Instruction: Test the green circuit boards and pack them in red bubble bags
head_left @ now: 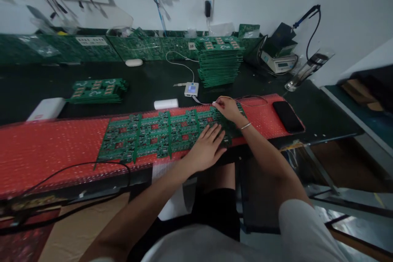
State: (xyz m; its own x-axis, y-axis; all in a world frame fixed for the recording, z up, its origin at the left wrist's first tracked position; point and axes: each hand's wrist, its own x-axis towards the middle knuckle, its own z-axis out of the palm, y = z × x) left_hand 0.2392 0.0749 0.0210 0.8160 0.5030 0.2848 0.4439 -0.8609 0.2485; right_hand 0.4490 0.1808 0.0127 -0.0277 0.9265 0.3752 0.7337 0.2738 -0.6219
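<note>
- Red bubble wrap [55,143] is covering the front of the bench and lying beneath the work.
- A row of green circuit boards [164,135] is resting flat on that wrap, in front of the person, its right end passing under both hands.
- A tall stack of boards [219,65] is standing behind the row, well apart from the hands.
- The left hand [208,145] is lying palm down on the row, fingers extended and slightly spread, gripping nothing; it seems to be steadying the boards.
- The right hand [227,108] is closing thumb and forefinger on a small piece at the row's far edge.
- A small white device [191,89] with a lit screen is sitting just behind the row, its lead running toward that pinch.
- The white connector [214,103] is showing at the fingertips; the step appears to be contacting a board, calling for careful alignment and a still left palm.
</note>
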